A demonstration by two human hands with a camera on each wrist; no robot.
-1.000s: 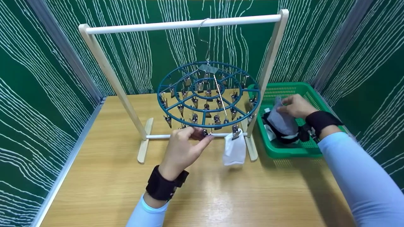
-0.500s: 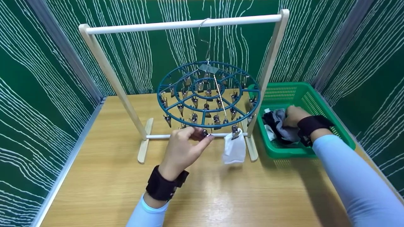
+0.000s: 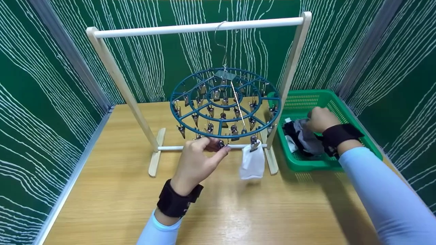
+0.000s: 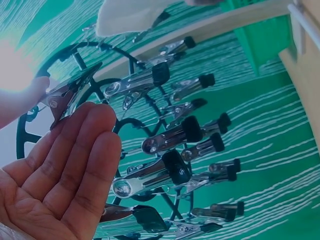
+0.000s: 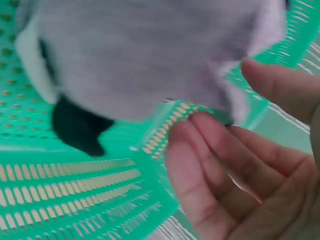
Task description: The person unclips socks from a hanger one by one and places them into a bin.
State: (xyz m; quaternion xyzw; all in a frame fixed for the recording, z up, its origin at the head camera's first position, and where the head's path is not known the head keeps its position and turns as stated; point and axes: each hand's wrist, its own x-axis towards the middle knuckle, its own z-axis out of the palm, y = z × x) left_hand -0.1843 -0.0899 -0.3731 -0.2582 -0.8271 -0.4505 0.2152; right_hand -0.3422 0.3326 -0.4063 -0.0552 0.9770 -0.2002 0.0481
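Observation:
My left hand (image 3: 197, 163) pinches a metal clip (image 4: 62, 100) at the near rim of a round blue clip hanger (image 3: 219, 134). In the left wrist view, its thumb and fingertips press the clip from both sides. Just right of it, another clip holds a small white sock-like cloth (image 3: 252, 163) that hangs down. Over the green basket (image 3: 313, 166) is my right hand (image 3: 322, 119), beside a grey cloth (image 5: 145, 55). The right wrist view has its thumb and fingers spread apart at the cloth's edge. Black cloth (image 5: 75, 127) lies under the grey one.
The hanger hooks onto the white top bar (image 3: 190, 28) of a wooden stand (image 3: 119, 78). Several unused clips (image 4: 165, 135) dangle beneath it. The stand's right foot (image 3: 271, 161) is close to the basket. Green walls (image 3: 34, 85) surround the wooden table (image 3: 218, 211).
A second ago my right hand held the grey cloth raised; the cloth has since dropped into the basket and the fingers have parted. My left hand stays at the clip.

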